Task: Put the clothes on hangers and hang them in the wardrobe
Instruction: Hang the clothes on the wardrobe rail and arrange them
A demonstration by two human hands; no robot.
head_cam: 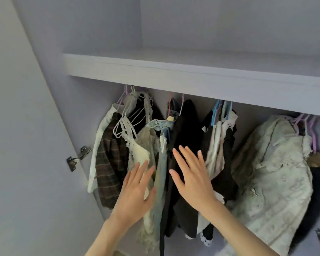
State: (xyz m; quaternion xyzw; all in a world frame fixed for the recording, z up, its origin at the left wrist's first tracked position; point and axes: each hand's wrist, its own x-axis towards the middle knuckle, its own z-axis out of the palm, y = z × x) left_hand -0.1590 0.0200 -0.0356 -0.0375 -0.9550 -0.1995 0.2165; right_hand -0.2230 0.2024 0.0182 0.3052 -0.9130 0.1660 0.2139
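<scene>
Clothes are all hanging under the wardrobe shelf (174, 74): plaid skirt (111, 163) far left, then a cream camisole (139, 150). Left hand (135, 193) has its fingers straight, lying flat against the camisole and the denim piece (162, 163). Right hand (190, 178), fingers spread, lies over the black garment (187, 130). Pale quilted jacket (273, 182) hangs far right.

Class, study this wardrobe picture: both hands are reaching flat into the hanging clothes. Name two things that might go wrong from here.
1. The left hand and right hand are open among packed garments; pushing them apart may knock the thin-strapped cream top off its white hanger.
2. The denim garment hangs bunched and crooked, so a nudge might make it slip down.
</scene>
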